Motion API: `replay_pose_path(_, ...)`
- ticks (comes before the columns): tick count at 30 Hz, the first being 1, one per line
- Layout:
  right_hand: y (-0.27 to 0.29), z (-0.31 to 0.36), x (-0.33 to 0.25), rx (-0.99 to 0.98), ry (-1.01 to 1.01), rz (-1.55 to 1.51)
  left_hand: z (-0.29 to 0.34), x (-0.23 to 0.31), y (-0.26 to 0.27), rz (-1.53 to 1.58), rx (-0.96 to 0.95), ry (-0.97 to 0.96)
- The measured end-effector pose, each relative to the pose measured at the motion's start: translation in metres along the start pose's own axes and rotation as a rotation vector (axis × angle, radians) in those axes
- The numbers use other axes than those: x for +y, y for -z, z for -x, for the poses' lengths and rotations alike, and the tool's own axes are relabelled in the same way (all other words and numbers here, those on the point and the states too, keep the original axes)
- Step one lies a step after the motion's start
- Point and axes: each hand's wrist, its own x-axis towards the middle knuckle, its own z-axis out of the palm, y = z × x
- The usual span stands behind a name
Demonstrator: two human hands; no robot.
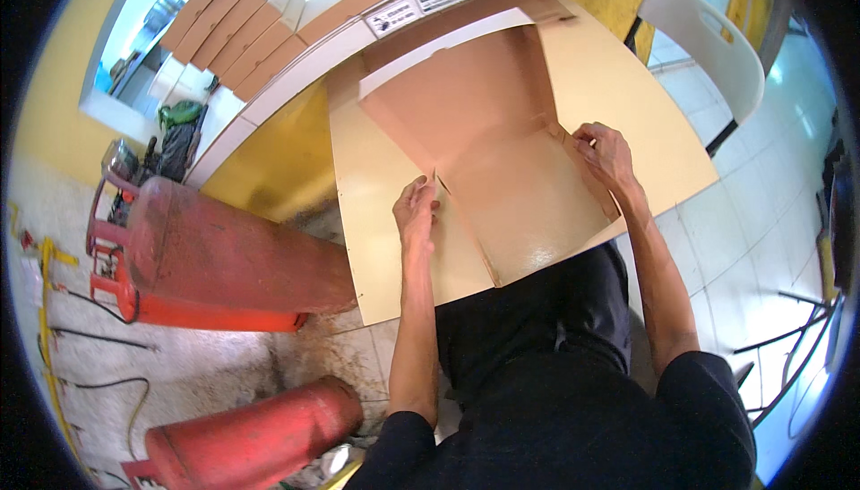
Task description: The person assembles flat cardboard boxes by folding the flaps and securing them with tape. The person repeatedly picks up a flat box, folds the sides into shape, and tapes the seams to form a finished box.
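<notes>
Nearest the camera: black shirt point(555, 427) and black trousers point(537, 320) of the person, lap close up against the near edge of a pale yellow tabletop point(663, 159). On that tabletop, straight ahead: one brown cardboard box point(528, 199), opened out, base lying flat, lid panel point(466, 87) raised and tilted back toward the white counter point(309, 71).

Left hand point(417, 212): narrow, thumb and fingertips drawn close at the left rear corner of the base, just beside a slit; cannot tell whether pinching the board or merely touching it. Right hand point(605, 154): fingers bunched, apparently holding the right side of the box near its rear corner.

Risks, as judged: creasing off the fold line, from uneven pressure left and right; torn corner, if forced at the slit; lid panel dropping forward, with both hands occupied low at the corners. Near edge of base close to the tabletop's edge (overhang, if any, not clear from this angle), hence liable to slip lapward if pulled.

Also noted: red gas cylinder point(242, 239) just beside the tabletop, left; more brown boxes point(269, 29), stacked on the counter.
</notes>
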Motion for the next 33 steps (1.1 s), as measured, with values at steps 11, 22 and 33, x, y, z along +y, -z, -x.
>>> replay_pose_path(11,0.005,-0.019,0.012,-0.06,0.092,0.082,-0.006,-0.021,-0.033,0.022,0.011,-0.146)
replay_pose_path(22,-0.075,0.006,-0.124,-0.594,-0.01,-0.371,0.015,-0.015,-0.027,-0.306,0.043,-0.229)
replay_pose_path(33,-0.117,-0.033,-0.136,-0.906,0.148,-0.29,0.019,-0.014,-0.011,-0.325,-0.115,-0.287)
